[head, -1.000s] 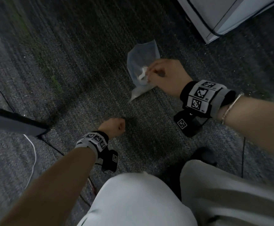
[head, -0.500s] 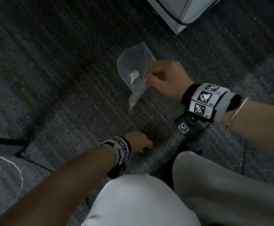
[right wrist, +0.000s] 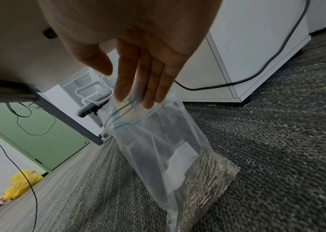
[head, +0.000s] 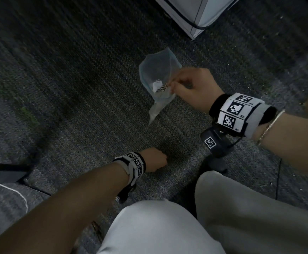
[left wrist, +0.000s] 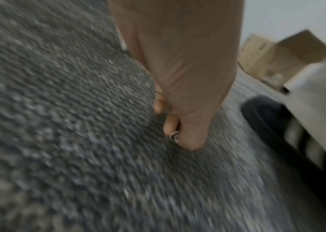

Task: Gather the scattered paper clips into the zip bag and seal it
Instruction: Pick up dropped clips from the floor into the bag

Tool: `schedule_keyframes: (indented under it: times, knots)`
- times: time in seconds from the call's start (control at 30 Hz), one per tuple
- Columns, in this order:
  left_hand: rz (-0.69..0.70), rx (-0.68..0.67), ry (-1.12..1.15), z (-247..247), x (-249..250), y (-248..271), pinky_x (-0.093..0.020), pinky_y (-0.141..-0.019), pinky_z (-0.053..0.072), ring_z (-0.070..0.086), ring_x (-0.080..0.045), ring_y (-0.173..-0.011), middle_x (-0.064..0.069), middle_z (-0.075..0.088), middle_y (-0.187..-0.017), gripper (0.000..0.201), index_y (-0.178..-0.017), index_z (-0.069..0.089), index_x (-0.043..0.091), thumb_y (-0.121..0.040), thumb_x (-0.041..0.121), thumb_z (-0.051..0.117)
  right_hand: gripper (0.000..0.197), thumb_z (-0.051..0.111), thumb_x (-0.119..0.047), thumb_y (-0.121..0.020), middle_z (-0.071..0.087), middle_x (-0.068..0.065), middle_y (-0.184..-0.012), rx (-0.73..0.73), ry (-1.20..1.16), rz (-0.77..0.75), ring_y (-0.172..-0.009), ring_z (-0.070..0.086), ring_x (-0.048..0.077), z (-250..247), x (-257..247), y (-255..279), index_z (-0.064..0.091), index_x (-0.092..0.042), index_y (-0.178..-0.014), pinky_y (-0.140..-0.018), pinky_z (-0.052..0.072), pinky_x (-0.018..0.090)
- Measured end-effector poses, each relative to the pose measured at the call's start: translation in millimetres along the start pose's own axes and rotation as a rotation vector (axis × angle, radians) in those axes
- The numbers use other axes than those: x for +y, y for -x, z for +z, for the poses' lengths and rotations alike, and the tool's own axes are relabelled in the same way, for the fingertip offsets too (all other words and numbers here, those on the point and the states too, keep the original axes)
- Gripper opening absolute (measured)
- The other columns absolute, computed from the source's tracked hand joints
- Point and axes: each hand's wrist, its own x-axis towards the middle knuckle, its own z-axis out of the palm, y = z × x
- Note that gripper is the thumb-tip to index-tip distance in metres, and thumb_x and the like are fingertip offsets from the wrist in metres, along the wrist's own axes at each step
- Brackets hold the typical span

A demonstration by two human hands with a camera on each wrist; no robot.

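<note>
Metal clip in left grip

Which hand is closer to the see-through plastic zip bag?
Right. The right hand holds the clear plastic zip bag by its open top. The left hand is apart from it, low by the knees, pinching a paper clip.

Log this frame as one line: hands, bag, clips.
left hand: pinching paper clip just above carpet | right hand: holding zip bag by unsealed top | clip pile: inside bag
</note>
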Motion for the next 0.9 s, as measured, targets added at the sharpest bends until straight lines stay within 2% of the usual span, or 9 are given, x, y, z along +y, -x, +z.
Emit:
schedule_keyframes:
  times: [0.07,0.13,0.27,0.37,0.47,0.6,0.77,0.83,0.9]
  knots:
    - [-0.105,-0.021,0.117,-8,-17,12,-0.038,-0.066,0.042,0.051,-0.028,-0.072,-0.017,0.053,-0.086,0.011,-0.084,0.052,0.008,-0.092,0.003,0.046,0.023,0.054,-0.018,-0.082,0.07,0.01,-0.086,0.0,-0.022,0.006,-0.079,0.064,0.018,0,1,-1,0.071,-0.004,-0.078,-0.073,0.049,0.024]
    - [-0.21,0.048,0.265,-18,-43,26,-0.031,-0.055,0.032,0.036,-0.022,-0.057,-0.014,0.043,-0.075,0.018,-0.074,0.042,0.011,-0.09,0.005,0.046,0.024,0.053,-0.018,-0.082,0.07,0.01,-0.086,-0.001,-0.018,0.006,-0.08,0.065,0.021,0,1,-1,0.071,-0.004,-0.077,-0.075,0.049,0.031]
    - [-0.443,0.325,0.529,-49,-86,71,-0.028,-0.065,0.035,0.045,-0.02,-0.069,-0.006,0.048,-0.077,0.015,-0.075,0.05,0.015,-0.089,0.013,0.051,0.027,0.052,-0.021,-0.081,0.07,0.011,-0.085,0.004,-0.018,0.003,-0.078,0.065,0.022,-1,2,-3,0.072,-0.004,-0.075,-0.074,0.049,0.033]
    - [-0.606,0.652,0.623,-75,-110,104,-0.027,-0.073,0.043,0.06,-0.021,-0.084,-0.006,0.064,-0.088,0.007,-0.087,0.063,0.008,-0.087,0.013,0.057,0.027,0.054,-0.02,-0.083,0.07,0.009,-0.084,-0.038,-0.01,-0.02,-0.074,0.064,0.018,-3,4,-2,0.073,-0.004,-0.073,-0.072,0.049,0.027]
    - [-0.636,0.961,0.692,-106,-124,128,-0.022,-0.073,0.044,0.062,-0.019,-0.083,-0.008,0.066,-0.087,0.006,-0.088,0.064,0.006,-0.084,0.01,0.063,0.023,0.058,-0.015,-0.085,0.071,0.01,-0.084,-0.061,0.018,-0.033,-0.074,0.065,0.02,-7,5,-1,0.072,-0.005,-0.07,-0.073,0.048,0.029]
    - [-0.567,1.263,0.733,-162,-117,144,-0.001,-0.065,0.041,0.056,-0.003,-0.073,0.001,0.064,-0.085,0.01,-0.091,0.067,0.009,-0.083,0.014,0.068,0.022,0.059,-0.015,-0.085,0.071,0.01,-0.086,-0.075,0.052,0.006,-0.077,0.065,0.022,-18,3,-1,0.073,-0.004,-0.071,-0.076,0.048,0.034]
    - [-0.382,1.224,0.644,-219,-87,134,-0.003,-0.069,0.045,0.059,0.003,-0.074,0.007,0.064,-0.082,0.009,-0.09,0.071,0.015,-0.082,0.016,0.069,0.022,0.059,-0.016,-0.085,0.071,0.008,-0.088,-0.062,0.063,0.049,-0.078,0.065,0.02,-40,-4,-1,0.073,-0.005,-0.073,-0.077,0.05,0.034]
    - [-0.329,1.139,0.599,-232,-78,127,-0.002,-0.071,0.043,0.059,0.001,-0.077,0.006,0.065,-0.085,0.011,-0.092,0.073,0.012,-0.081,0.013,0.07,0.023,0.058,-0.018,-0.086,0.071,0.006,-0.091,-0.062,0.069,0.063,-0.081,0.065,0.019,-52,-5,-1,0.073,-0.008,-0.072,-0.079,0.05,0.033]
    - [-0.294,1.048,0.564,-240,-70,119,-0.009,-0.076,0.044,0.061,-0.004,-0.083,0.0,0.069,-0.09,0.014,-0.093,0.074,0.01,-0.08,0.011,0.071,0.023,0.058,-0.021,-0.086,0.071,0.005,-0.093,-0.055,0.081,0.089,-0.083,0.065,0.018,-64,-6,-1,0.073,-0.009,-0.072,-0.081,0.049,0.034]
